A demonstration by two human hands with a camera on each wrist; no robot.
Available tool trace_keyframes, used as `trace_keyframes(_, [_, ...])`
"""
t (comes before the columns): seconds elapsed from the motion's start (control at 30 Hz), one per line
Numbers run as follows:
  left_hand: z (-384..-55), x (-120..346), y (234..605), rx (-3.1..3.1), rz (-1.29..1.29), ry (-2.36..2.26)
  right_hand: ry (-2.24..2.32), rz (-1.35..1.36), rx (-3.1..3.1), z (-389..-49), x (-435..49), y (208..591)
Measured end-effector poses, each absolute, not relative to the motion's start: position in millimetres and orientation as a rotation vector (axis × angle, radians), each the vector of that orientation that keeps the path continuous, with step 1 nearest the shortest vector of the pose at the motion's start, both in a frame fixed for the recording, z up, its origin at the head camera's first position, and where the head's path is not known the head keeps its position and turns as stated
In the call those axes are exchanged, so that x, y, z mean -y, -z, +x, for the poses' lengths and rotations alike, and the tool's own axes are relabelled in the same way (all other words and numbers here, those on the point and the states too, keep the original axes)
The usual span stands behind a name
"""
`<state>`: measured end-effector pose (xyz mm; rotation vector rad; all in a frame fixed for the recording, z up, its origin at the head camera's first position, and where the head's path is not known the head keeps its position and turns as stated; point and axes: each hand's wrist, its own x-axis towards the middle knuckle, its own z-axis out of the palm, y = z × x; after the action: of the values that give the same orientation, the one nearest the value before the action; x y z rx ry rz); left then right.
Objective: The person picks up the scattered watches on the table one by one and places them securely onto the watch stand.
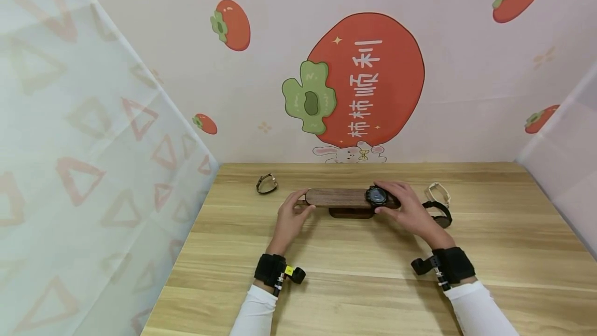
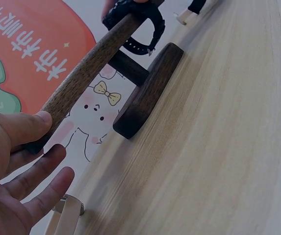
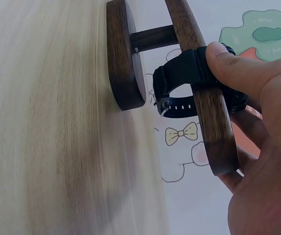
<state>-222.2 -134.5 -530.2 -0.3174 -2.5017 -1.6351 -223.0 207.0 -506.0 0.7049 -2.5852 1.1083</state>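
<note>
Roomy tabletop (image 1: 354, 294); near back edge (image 1: 466, 164), left hand (image 1: 290, 219) around stand (image 1: 338, 198), right hand (image 1: 411, 212) around watch (image 1: 377, 196).

Behind the wood-grained table (image 1: 336, 294) is a pale pinkish backdrop (image 1: 163, 14), its middle taken up by a big red persimmon (image 1: 401, 66) with a green leafy cap (image 1: 322, 118) and white Chinese characters (image 1: 365, 89) (printed sideways, so they run up the fruit). Smaller persimmons (image 1: 238, 25) sit around it, two on each side, and just below it a white cartoon rabbit (image 1: 345, 155) with a yellow bow (image 2: 107, 93) shows at the table's back edge. On the left is a creased, whitish sheet (image 1: 84, 134) patterned with triangles, some reddish, others faint; on the right, a pale panel (image 1: 566, 134).
</note>
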Motion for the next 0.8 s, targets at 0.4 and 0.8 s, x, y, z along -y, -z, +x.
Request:
trace_keyframes(0.4, [-223.3,134.2,531.0,2.509,-0.304,1.636,-1.154,0.612,2.671,-225.2,-205.1,505.8])
trace_keyframes(0.8, [-222.9,134.0,531.9,2.496,-0.314,1.638,-1.123,0.64,2.663,-226.1,-201.8,507.0])
